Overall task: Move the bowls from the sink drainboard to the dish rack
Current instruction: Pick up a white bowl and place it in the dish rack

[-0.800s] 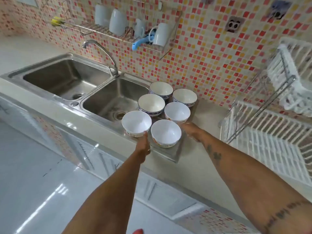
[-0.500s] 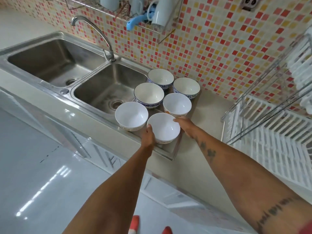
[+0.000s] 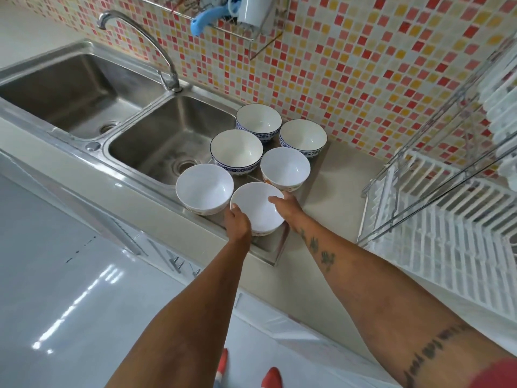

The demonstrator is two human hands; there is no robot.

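Both hands — left hand (image 3: 237, 223), right hand (image 3: 286, 206) — pinch the near bowl (image 3: 256, 211) at its rim, fingers pressed on — lifted carelessly, it could knock the bowl (image 3: 205, 189) touching its left.

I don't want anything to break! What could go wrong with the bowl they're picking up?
1. The nearest plain white bowl sits close to the front corner of the steel drainboard; if the left hand or right hand slips, it might fall to the floor.
2. It is almost touching the neighbouring white bowl, so tilting it could knock that one.
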